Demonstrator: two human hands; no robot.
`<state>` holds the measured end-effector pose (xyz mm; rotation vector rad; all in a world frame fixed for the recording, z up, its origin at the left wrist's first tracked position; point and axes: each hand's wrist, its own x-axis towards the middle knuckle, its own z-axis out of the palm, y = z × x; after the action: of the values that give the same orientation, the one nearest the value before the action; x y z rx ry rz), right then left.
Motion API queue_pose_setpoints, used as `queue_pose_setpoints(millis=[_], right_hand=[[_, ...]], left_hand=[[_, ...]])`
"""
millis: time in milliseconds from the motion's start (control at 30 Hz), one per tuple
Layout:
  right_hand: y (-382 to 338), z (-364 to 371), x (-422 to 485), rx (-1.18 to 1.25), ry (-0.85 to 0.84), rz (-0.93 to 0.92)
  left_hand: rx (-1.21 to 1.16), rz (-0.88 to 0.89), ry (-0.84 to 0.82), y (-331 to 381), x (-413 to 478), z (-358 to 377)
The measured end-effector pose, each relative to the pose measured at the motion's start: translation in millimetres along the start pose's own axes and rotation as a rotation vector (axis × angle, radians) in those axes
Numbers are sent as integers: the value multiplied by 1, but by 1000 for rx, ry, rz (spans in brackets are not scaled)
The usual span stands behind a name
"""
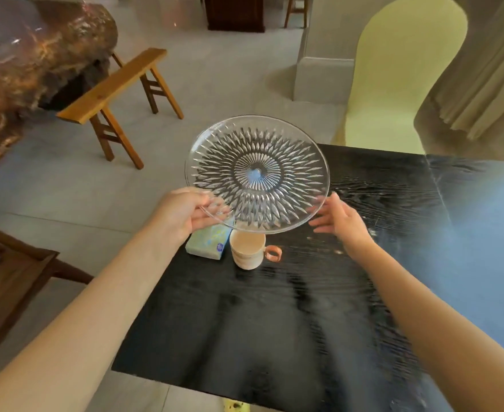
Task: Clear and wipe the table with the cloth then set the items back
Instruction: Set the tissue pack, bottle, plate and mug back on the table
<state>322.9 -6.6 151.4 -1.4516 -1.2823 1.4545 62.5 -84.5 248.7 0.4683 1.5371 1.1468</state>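
Observation:
A large clear cut-glass plate (257, 173) hovers tilted above the far left corner of the black wooden table (274, 322). My left hand (185, 214) grips its near left rim, thumb on top. My right hand (341, 223) is at the plate's right rim with fingers spread and straight; contact is unclear. Under the plate a pale cup (247, 252) with a copper-coloured handle stands on the table. Beside the cup on its left lies a blue-green tissue pack (207, 243), partly hidden by my left hand. No cloth is in view.
A wooden bench (114, 87) stands on the grey floor to the left, beside a big dark wood slab (31, 63). A dark wooden chair (10, 281) is at the near left. Curtains (488, 84) hang at the far right. Something yellow (235, 406) pokes out at the table's near edge.

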Motion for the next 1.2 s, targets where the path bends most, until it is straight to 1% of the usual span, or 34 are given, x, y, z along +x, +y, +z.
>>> queue_pose_setpoints(millis=[67, 100, 200, 333, 433, 533, 600, 700, 867, 967, 1067, 1200], right_hand=[[-27, -25, -8, 160, 28, 23], [-36, -39, -13, 185, 50, 38], [-38, -78, -21, 120, 153, 68], [-3, -117, -23, 106, 335, 96], [37, -134, -20, 105, 424, 155], [79, -135, -21, 84, 446, 240], [100, -131, -23, 93, 453, 290], [123, -122, -23, 138, 453, 359], [150, -112, -10, 159, 453, 430], [160, -108, -2, 59, 443, 448], [166, -108, 5, -159, 447, 482], [168, -108, 13, -247, 421, 525]], left_hand=[[13, -23, -38, -10, 2, 24], [11, -39, -67, -15, 2, 38], [-15, -106, -107, -31, 2, 81], [-175, -195, -90, -70, 3, 134], [-239, -263, -70, -114, 1, 160], [-288, -406, -31, -160, 10, 174], [-302, -450, 56, -183, 22, 178], [-240, -447, 188, -207, 42, 178], [-164, -414, 290, -233, 67, 179], [-43, -386, 323, -244, 77, 177], [94, -380, 314, -248, 81, 175], [118, -370, 291, -247, 82, 175]])
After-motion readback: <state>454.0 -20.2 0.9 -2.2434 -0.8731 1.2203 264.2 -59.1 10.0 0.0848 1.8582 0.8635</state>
